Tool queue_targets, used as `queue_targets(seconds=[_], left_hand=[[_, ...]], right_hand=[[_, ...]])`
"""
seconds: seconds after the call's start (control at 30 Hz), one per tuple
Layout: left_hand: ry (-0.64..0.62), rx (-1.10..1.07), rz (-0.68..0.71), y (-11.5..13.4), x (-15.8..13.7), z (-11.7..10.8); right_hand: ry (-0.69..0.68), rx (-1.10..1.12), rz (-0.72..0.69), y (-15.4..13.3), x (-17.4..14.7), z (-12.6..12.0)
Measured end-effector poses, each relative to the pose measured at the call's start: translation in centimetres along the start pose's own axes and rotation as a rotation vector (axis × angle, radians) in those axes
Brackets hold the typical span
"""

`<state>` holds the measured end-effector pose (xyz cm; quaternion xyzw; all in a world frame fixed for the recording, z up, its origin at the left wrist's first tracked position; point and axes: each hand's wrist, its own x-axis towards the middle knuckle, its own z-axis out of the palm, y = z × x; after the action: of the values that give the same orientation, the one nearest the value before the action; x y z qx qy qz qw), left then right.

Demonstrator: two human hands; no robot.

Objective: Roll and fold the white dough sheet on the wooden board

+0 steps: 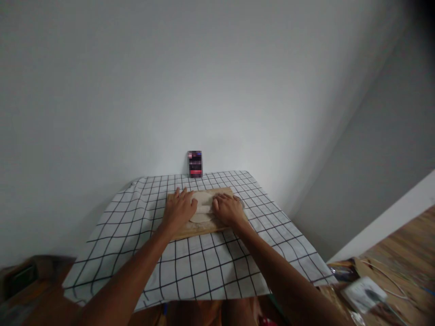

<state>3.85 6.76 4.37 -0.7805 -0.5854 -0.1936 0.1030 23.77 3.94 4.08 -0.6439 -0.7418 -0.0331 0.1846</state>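
A pale rolling pin [204,209] lies crosswise over a flat sheet of light dough [201,218] on a wooden board [190,233]. My left hand [179,207] rests on the pin's left end, palm down, with its fingers stretched forward and apart and its thumb pointing right. At the other end, my right hand [228,208] is bent over the pin with its fingers curled. Both hands cover the pin's ends, so only its middle shows between them. Dough shows in front of the pin and behind it.
A white cloth with a black grid [204,253] covers the table. A dark, blurred-out upright object [195,164] leans against the wall [210,90] at the back edge. On the floor to the right are a white box-like thing [364,294] and a cable [385,276].
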Motion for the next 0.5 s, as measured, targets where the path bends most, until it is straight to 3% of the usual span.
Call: queue_targets(seconds=[0.27, 0.5], left_hand=[[0.04, -0.033, 0.136, -0.2, -5.8, -0.9], [0.005, -0.035, 0.087, -0.2, -2.5, -0.3]], right_hand=[[0.026, 0.057, -0.024, -0.7, -5.9, 0.2], [-0.024, 0.015, -0.002, -0.6, -2.3, -0.6]])
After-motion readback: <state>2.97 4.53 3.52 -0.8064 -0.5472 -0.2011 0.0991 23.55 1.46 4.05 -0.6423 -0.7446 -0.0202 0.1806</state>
